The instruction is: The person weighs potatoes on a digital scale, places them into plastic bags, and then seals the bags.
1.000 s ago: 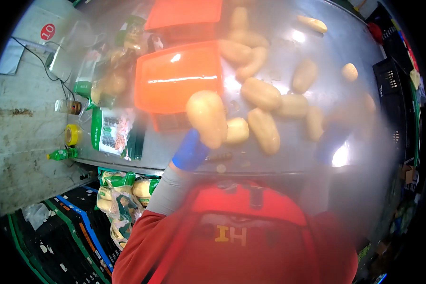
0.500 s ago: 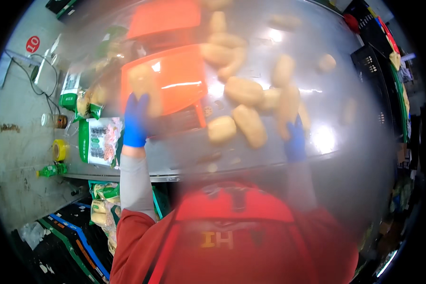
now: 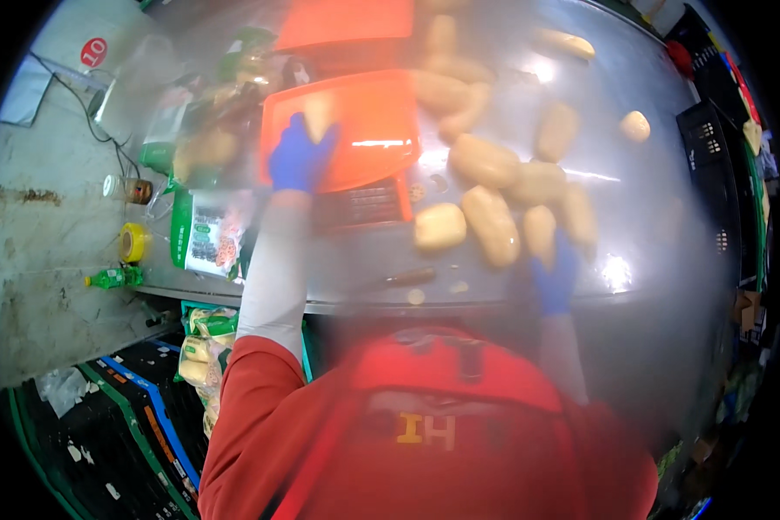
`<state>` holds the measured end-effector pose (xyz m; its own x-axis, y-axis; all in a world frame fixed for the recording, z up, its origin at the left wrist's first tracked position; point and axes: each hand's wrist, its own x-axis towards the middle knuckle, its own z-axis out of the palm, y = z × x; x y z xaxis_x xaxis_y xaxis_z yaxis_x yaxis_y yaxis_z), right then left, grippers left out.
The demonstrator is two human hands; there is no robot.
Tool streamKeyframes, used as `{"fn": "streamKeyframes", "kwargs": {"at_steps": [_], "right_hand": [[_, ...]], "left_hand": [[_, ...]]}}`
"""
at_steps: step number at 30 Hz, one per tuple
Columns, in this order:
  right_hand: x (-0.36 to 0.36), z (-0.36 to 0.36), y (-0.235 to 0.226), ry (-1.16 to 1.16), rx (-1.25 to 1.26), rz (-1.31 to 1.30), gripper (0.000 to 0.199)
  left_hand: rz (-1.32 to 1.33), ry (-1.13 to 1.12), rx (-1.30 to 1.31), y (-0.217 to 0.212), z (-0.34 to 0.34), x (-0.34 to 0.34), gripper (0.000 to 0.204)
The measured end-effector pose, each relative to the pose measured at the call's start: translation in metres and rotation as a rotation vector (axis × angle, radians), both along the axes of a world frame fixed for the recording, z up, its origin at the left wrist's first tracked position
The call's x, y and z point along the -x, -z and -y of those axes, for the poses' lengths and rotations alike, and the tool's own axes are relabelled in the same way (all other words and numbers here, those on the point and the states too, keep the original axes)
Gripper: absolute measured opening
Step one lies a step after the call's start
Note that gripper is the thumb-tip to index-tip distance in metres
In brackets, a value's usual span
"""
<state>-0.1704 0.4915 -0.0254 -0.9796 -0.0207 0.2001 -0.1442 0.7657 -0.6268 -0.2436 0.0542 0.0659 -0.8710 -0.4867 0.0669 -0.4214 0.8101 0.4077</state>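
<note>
My left hand (image 3: 302,156), in a blue glove, closes around a pale piece of what looks like lotus root (image 3: 318,113), over the orange tray (image 3: 377,165) of a scale. Farther right, my blue-gloved right hand (image 3: 556,276) is shut on another lotus root piece (image 3: 540,232), low above the metal table (image 3: 659,225). Its fingers are blurred. Between the hands lie more thick, pale pieces, among them a short one (image 3: 439,227) and a longer one (image 3: 491,227). Others sit farther back, smeared by haze on the picture.
A second orange tray (image 3: 345,22) stands behind the first. Green-and-white printed bags (image 3: 212,230), yellow tape (image 3: 133,243) and a green bottle (image 3: 115,277) are at the left. A brown-handled tool (image 3: 412,277) lies near the front edge. Black crates (image 3: 711,156) stand at the right.
My left hand has moved forward and right with its piece, from the tray's left side to over its middle. My right hand has drawn slightly nearer with its piece. The whole view has shifted.
</note>
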Motion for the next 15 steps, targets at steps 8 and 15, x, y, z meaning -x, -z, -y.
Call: {"fn": "streamKeyframes", "kwargs": {"at_steps": [8, 15], "right_hand": [[0.039, 0.109, -0.051, -0.641, -0.173, -0.063, 0.07], [0.059, 0.165, -0.045, -0.898, -0.5, 0.045, 0.078]], "left_hand": [[0.023, 0.045, -0.049, -0.008, -0.003, -0.008, 0.087], [-0.137, -0.011, -0.099, -0.015, -0.001, -0.045, 0.075]]}}
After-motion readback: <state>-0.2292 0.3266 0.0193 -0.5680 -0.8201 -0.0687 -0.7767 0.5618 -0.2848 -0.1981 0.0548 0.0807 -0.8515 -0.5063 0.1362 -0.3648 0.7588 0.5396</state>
